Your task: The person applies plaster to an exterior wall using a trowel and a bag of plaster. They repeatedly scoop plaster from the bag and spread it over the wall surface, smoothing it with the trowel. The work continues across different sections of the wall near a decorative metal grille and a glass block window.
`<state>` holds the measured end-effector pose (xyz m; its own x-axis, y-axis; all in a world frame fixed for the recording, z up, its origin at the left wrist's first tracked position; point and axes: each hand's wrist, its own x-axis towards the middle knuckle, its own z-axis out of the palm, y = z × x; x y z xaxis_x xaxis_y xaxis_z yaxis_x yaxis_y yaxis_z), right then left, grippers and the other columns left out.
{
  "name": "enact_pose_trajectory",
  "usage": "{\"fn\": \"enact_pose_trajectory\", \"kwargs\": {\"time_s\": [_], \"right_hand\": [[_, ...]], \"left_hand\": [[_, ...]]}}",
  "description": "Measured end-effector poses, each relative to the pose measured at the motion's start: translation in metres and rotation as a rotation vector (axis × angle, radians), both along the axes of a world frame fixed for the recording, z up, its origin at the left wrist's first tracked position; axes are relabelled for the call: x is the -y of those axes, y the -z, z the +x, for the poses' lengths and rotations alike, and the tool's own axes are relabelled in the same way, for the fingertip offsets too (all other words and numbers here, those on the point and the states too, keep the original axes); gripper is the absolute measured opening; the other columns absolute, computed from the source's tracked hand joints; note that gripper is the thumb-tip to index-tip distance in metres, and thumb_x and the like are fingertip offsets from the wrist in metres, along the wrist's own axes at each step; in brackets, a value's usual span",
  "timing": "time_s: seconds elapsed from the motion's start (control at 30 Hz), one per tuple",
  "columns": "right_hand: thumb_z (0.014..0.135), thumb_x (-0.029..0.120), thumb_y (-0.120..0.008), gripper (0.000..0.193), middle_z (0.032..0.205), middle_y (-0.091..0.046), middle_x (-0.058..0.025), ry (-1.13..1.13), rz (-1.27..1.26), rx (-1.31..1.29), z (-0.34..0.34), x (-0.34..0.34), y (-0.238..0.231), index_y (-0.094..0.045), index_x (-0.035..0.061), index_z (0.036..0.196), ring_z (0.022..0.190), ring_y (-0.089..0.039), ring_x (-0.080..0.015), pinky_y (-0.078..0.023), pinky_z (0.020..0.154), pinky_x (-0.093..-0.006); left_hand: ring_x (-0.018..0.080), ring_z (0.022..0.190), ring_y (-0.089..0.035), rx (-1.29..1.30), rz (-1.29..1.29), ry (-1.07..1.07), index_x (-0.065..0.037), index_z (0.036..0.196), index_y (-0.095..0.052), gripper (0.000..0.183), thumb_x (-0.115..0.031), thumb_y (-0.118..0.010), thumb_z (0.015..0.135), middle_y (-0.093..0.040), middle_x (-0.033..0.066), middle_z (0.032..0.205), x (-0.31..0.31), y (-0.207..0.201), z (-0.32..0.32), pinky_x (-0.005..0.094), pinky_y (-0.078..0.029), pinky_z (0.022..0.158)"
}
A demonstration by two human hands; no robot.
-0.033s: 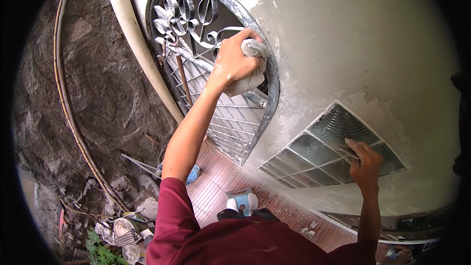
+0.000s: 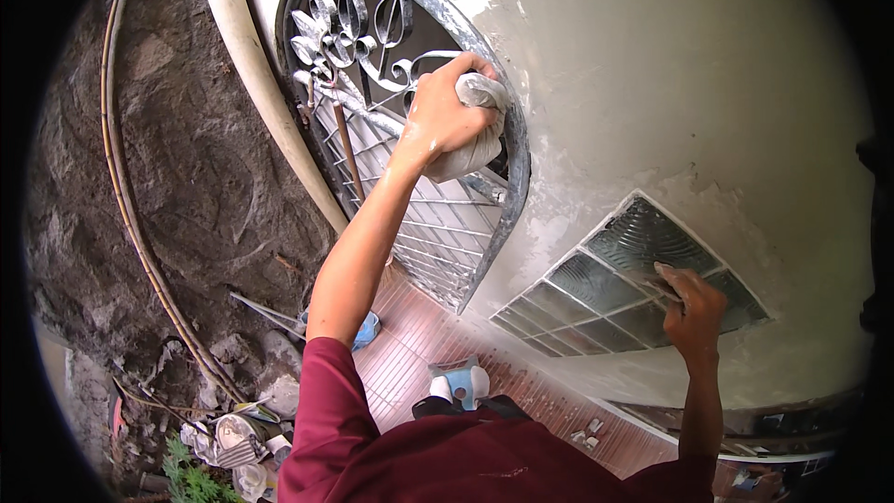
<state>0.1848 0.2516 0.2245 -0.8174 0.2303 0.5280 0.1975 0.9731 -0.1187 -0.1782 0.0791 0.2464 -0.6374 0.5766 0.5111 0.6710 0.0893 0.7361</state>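
My left hand (image 2: 445, 112), knuckles up and fingers closed, grips the gathered neck of a whitish plastic bag (image 2: 466, 160). The bag bulges below the fist, in front of the metal gate (image 2: 510, 65) with its scrollwork and leaf shapes; whether it touches the gate I cannot tell. Pale smears mark my left wrist. Over at the right, my right hand (image 2: 694, 309) is closed in front of a glass-block window panel (image 2: 615, 284) with white joints. A small thin piece at its fingertips is too unclear to name.
A grey plastered wall (image 2: 670, 65) with rough patches surrounds the panel. Left of the gate run a pale curved pipe (image 2: 265, 98) and a dirt bank (image 2: 186, 168). Below are reddish floor tiles (image 2: 410, 335) with scattered debris, a blue-and-white item (image 2: 458, 380) by my feet, and clutter (image 2: 244, 433) lower left.
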Motion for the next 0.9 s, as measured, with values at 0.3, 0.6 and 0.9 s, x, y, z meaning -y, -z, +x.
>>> {"fn": "enact_pose_trajectory", "kwargs": {"time_s": [0.3, 0.6, 0.9], "right_hand": [[0.064, -0.008, -0.054, 0.047, 0.089, -0.070, -0.0124, 0.023, 0.010, 0.012, 0.006, -0.001, 0.002, -0.072, 0.0056, 0.104, 0.074, -0.068, -0.0292, -0.054, 0.063, -0.0358], [0.065, -0.008, -0.055, 0.044, 0.089, -0.070, -0.0124, 0.050, 0.028, 0.015, 0.013, 0.000, 0.003, -0.072, 0.0055, 0.104, 0.075, -0.069, -0.0291, -0.054, 0.064, -0.0357], [0.066, -0.009, -0.055, 0.044, 0.091, -0.070, -0.0114, 0.061, 0.032, -0.007, 0.023, -0.002, 0.002, -0.072, 0.0063, 0.103, 0.076, -0.069, -0.0283, -0.055, 0.066, -0.0351]], "left_hand": [[0.0307, 0.097, -0.068, -0.054, 0.037, 0.006, -0.015, 0.119, -0.065, 0.058, -0.010, -0.072, 0.062, -0.070, 0.0154, 0.104, -0.004, -0.001, 0.000, 0.0365, -0.051, 0.090], [0.0357, 0.096, -0.068, -0.064, 0.087, 0.019, -0.013, 0.115, -0.067, 0.054, -0.011, -0.068, 0.060, -0.071, 0.0191, 0.100, -0.008, -0.003, 0.000, 0.0377, -0.051, 0.089], [0.0277, 0.083, -0.070, 0.082, -0.118, 0.134, -0.006, 0.096, -0.072, 0.037, -0.012, -0.071, 0.059, -0.072, 0.0149, 0.087, 0.009, -0.006, -0.004, 0.0349, -0.053, 0.081]]}}
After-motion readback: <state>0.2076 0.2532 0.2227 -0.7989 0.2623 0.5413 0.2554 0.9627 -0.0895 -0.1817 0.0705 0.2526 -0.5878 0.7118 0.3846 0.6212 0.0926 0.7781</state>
